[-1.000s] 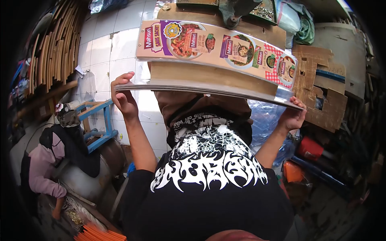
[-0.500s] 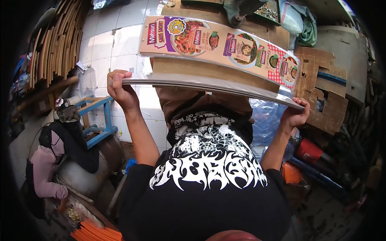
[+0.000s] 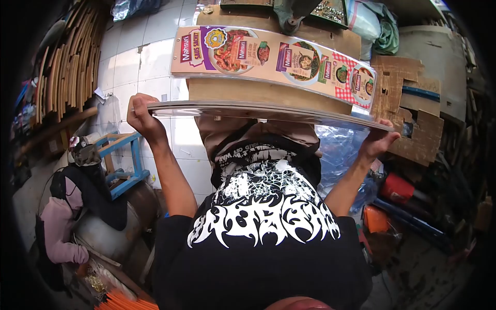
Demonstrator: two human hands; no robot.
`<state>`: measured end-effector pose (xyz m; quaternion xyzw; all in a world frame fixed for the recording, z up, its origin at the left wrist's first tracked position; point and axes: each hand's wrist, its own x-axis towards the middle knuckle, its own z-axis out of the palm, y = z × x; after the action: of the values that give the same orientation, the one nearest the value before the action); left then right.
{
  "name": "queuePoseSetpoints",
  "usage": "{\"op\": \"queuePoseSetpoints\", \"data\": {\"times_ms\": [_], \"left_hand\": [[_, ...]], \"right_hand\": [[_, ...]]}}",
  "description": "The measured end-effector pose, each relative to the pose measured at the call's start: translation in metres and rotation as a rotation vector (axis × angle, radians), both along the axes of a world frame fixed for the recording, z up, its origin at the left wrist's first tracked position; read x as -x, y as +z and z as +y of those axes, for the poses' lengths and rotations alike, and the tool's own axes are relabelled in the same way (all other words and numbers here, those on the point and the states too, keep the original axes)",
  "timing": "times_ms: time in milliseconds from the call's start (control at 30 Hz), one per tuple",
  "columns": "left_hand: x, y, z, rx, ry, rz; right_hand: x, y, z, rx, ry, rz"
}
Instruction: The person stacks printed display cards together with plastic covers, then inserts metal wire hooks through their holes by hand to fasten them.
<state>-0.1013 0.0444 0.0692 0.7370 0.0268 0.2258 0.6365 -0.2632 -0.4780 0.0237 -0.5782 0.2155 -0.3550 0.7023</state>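
Seen nearly edge-on, a thin stack of long printed boards spans the space in front of my body. My left hand is closed on its left end, and my right hand grips the right end. Glossy film shows on the underside facing me, while most of the print is hidden by the angle. Just beyond lies a long printed sign board with food pictures and "Mahsuri" lettering, resting flat on a wooden workbench.
A metal machine part and a tray of small metal pieces are at the bench's far side. Cut cardboard lies at right. Another person works at lower left beside a blue frame. Brown strips stand upper left.
The held boards have tilted so their underside now shows toward me. Both hands remain on the ends. The view has shifted slightly, moving the bench and sign a little left in the picture.
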Motion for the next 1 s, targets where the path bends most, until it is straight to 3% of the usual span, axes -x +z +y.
{"op": "queuePoseSetpoints", "data": {"times_ms": [133,200,300,333,533,733,1000], "left_hand": [[0.001,0.008,0.013,-0.049,-0.139,0.240],[0.001,-0.001,0.015,0.004,-0.207,0.367],[-0.002,-0.022,0.020,0.005,-0.395,0.656],[-0.003,-0.038,0.027,-0.040,-0.409,0.686],[-0.012,-0.057,0.025,-0.099,-0.335,0.665],[-0.023,-0.062,0.019,-0.060,-0.326,0.719],[-0.024,-0.056,0.015,0.031,-0.320,0.721]], "right_hand": [[0.004,0.043,0.014,0.090,0.109,0.304],[0.013,0.031,0.002,0.198,0.225,0.455],[0.004,0.019,0.020,0.073,0.205,0.693],[0.009,-0.003,0.013,0.180,0.173,0.807],[-0.005,-0.019,0.016,0.094,0.205,0.826],[-0.027,-0.019,0.002,0.254,0.179,0.837],[-0.023,-0.037,0.001,0.206,0.182,0.777]]}}
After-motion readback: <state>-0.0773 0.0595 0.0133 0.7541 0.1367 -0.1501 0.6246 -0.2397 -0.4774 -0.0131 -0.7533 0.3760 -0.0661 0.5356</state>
